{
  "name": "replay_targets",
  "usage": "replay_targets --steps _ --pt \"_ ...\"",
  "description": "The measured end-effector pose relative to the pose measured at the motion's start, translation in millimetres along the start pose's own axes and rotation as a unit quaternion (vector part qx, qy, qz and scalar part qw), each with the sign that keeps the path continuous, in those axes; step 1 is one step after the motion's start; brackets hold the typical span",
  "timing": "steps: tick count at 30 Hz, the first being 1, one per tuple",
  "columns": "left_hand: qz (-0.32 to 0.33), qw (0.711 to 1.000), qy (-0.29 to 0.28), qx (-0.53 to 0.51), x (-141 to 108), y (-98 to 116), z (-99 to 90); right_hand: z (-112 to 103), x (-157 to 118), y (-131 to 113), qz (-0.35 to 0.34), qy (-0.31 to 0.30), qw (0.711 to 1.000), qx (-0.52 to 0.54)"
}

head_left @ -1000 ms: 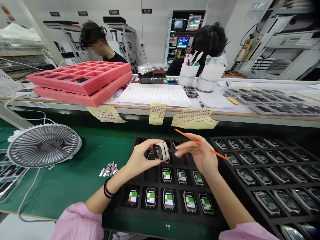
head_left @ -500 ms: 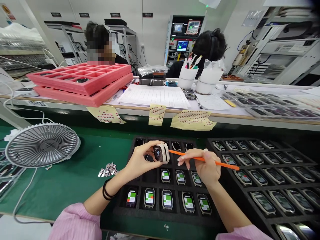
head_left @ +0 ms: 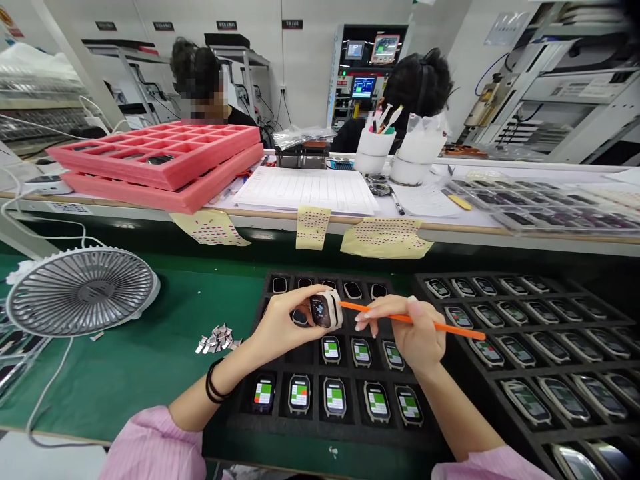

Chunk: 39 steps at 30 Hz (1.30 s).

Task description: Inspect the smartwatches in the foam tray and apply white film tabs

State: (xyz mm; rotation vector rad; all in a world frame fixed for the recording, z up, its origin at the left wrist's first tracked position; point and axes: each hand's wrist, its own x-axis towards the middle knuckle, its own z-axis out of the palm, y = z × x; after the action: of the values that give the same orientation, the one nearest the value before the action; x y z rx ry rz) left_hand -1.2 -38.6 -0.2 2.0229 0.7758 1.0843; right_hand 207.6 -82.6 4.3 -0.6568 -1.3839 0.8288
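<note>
My left hand (head_left: 283,328) is shut on a smartwatch (head_left: 323,311) with a cream case, its dark screen turned toward me. My right hand (head_left: 407,327) grips a thin orange stick (head_left: 410,320), and the stick's tip sits at the watch's right side. Both hands hover over a black foam tray (head_left: 320,433) holding rows of watches, most with lit green-and-white screens. My left hand hides part of the tray's upper rows. A second foam tray (head_left: 505,293) with several rows of watches lies to the right.
A small fan (head_left: 83,291) stands on the green mat (head_left: 135,380) at left, near a pile of small metal pieces (head_left: 217,339). Beyond, a raised bench holds pink foam trays (head_left: 155,157), paper sheets and white cups. Two co-workers sit across it.
The orange stick has swung from a diagonal to nearly level, and its tip has come in to the watch. The watch stays in my left hand, shifted slightly right.
</note>
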Motion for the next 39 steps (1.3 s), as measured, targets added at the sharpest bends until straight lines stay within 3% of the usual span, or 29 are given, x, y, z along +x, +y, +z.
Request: replay_targets --steps 14,18,20,23,25,31,39 --pt "-0.008 0.999 0.012 0.036 -2 -3 0.4 2 -3 1 0.024 -0.020 0.999 -0.035" --pt "-0.011 0.999 0.008 0.044 0 -1 0.8 1 1 3 0.018 0.043 0.999 0.010" --pt "0.016 0.998 0.016 0.066 1 0 1.7 4 4 7 0.069 0.048 0.996 0.009" --pt "0.049 0.992 0.028 0.114 1 0 4.2 13 8 16 0.201 -0.028 0.979 0.023" --pt "0.055 0.989 0.034 0.134 0 -1 6.1 18 8 22 0.245 -0.056 0.967 0.048" --pt "0.045 0.991 0.031 0.119 -4 -2 7.6 17 7 29 0.262 -0.031 0.959 0.106" --pt "0.057 0.992 0.023 0.109 -2 0 6.2 17 8 24 0.262 -0.034 0.959 0.099"
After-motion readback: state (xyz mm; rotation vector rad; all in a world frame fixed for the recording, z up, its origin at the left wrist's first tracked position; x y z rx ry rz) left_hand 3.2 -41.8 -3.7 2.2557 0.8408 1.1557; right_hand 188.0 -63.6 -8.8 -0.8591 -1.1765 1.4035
